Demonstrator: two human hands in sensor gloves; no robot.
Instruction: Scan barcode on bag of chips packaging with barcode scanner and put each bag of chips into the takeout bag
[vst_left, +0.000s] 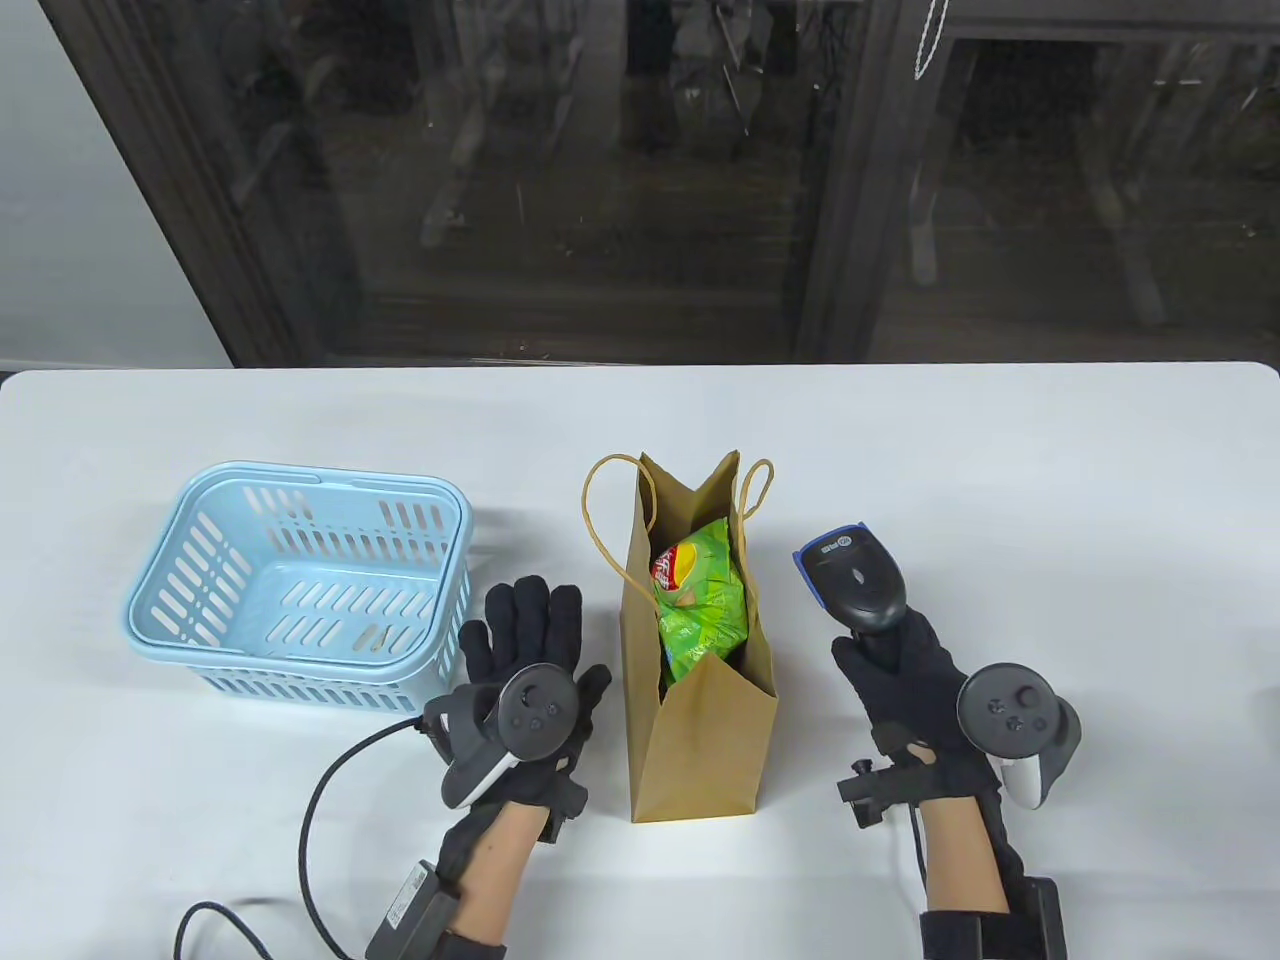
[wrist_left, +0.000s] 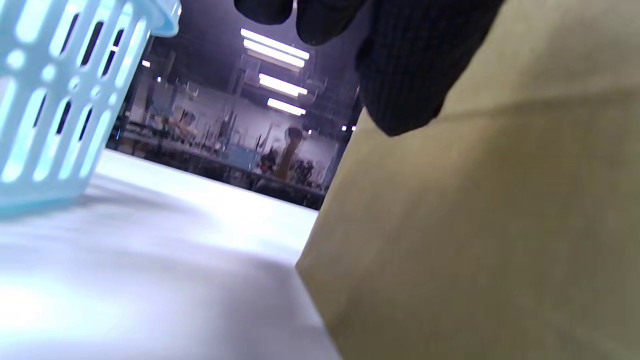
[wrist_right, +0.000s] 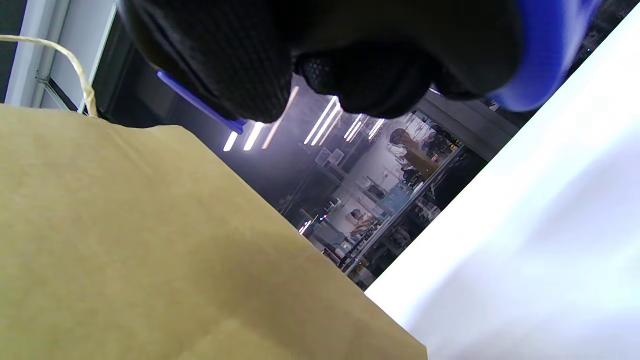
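Note:
A brown paper takeout bag (vst_left: 700, 730) stands upright at the table's middle, its mouth wide. A green bag of chips (vst_left: 700, 605) sits inside it. My left hand (vst_left: 530, 650) hovers flat with straight fingers between the bag and the basket, holding nothing. My right hand (vst_left: 895, 670) grips the handle of a black barcode scanner (vst_left: 855, 580) with a blue trim, to the right of the bag. In the left wrist view the paper bag (wrist_left: 475, 235) fills the right side. In the right wrist view the bag (wrist_right: 150, 240) lies at the left and the scanner (wrist_right: 540, 60) at the top.
A light blue slotted plastic basket (vst_left: 300, 585) stands on the white table (vst_left: 1000, 450) left of the bag, and nothing shows inside it. The basket (wrist_left: 55, 100) also shows in the left wrist view. A black cable (vst_left: 320, 800) curls by my left wrist.

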